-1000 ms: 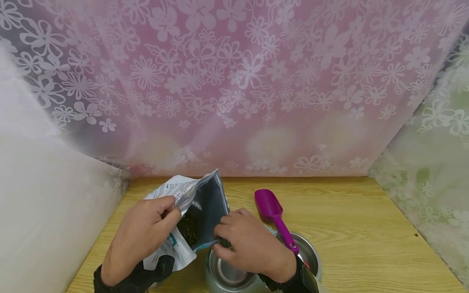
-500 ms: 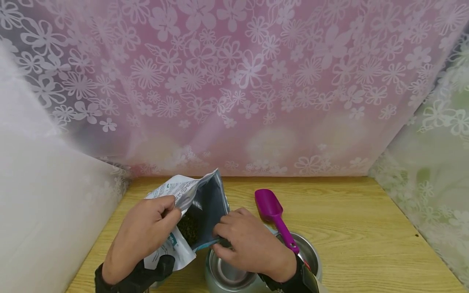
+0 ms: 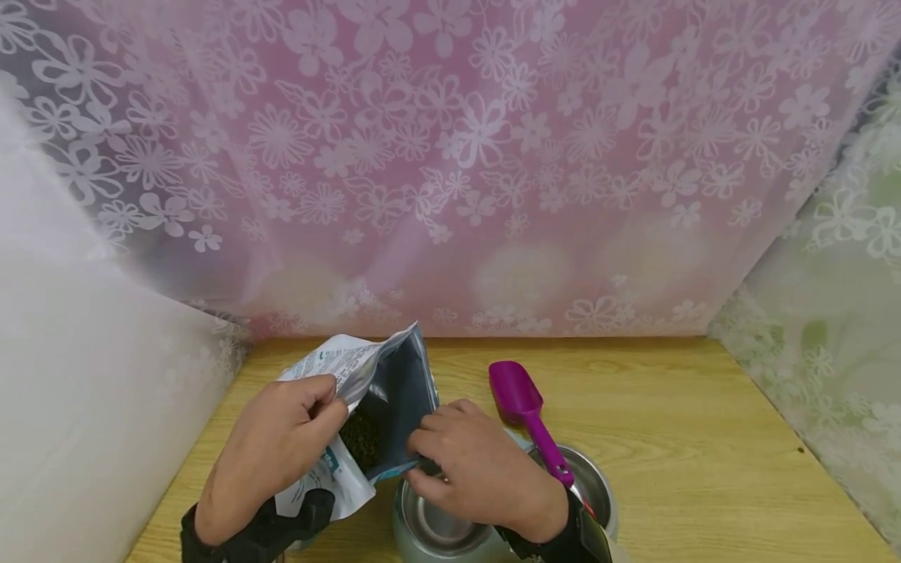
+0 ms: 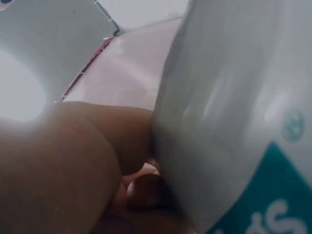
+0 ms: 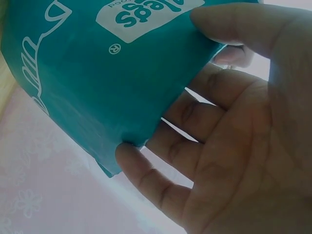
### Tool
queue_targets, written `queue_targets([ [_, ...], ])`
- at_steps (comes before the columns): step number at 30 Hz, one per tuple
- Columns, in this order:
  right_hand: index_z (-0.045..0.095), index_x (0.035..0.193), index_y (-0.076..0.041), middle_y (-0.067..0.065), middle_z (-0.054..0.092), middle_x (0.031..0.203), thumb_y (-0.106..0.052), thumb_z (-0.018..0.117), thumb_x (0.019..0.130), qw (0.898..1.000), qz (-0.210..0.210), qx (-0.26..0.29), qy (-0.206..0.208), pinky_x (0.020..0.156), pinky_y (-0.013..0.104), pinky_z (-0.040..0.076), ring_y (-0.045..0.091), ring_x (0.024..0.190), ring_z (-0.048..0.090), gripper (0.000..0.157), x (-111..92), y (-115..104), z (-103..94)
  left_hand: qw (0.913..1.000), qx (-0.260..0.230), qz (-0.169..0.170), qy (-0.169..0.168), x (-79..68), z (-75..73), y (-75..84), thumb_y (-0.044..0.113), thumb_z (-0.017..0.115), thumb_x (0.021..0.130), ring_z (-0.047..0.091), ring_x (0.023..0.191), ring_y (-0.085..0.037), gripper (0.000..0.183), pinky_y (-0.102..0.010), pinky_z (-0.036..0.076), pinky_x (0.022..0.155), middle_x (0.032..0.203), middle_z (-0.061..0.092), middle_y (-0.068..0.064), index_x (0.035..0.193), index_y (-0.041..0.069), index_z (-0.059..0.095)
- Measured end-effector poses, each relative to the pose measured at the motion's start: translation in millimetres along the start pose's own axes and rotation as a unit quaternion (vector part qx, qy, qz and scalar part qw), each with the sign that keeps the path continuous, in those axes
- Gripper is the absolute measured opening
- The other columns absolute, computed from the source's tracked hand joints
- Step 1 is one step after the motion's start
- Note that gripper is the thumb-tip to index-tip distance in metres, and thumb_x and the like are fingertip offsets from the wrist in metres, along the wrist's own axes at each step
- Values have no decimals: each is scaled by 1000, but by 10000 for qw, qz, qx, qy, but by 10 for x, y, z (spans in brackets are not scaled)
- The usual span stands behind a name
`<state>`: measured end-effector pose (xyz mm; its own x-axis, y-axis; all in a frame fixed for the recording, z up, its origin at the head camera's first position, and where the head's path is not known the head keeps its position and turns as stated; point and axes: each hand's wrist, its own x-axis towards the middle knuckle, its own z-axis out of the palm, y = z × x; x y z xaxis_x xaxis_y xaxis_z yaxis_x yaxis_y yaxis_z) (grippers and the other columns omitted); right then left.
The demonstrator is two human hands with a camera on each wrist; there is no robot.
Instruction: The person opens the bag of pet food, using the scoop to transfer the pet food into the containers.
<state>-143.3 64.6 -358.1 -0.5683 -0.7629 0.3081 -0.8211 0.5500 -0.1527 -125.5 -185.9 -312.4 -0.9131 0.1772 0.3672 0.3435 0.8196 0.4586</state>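
Observation:
Between my hands a white and teal foil pouch (image 3: 408,391) gapes toward the right, its silver lining showing. Inside lie dark green-brown pellets or bits (image 3: 360,440). My left hand (image 3: 278,438) pinches the near-left edge of the mouth between thumb and fingers. The opposite edge is gripped by my right hand (image 3: 486,465); in the right wrist view its thumb lies on the teal face and its fingers curl behind the rim. Below the right hand, a steel bowl (image 3: 450,528) is partly covered by hand and wrist.
A purple scoop (image 3: 517,391) leans with its handle over a second steel bowl (image 3: 594,477) at right. Both bowls sit in a pale green stand (image 3: 408,539) on the wooden table (image 3: 676,438). A pink flowered curtain (image 3: 493,195) rises behind.

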Motion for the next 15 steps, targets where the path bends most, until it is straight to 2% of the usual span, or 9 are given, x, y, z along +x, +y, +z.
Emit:
queue_targets([
  [15,74,98,-21,-12,65,89,-32,68,97,10000,-43,-47,-40,94,33,47,6,85,58,12,10,-8,-9,10000,-21,73,-43,9,-7,31,9,58,93,23,46,-5,37,-23,22,47,56,24,13,64,21,40],
])
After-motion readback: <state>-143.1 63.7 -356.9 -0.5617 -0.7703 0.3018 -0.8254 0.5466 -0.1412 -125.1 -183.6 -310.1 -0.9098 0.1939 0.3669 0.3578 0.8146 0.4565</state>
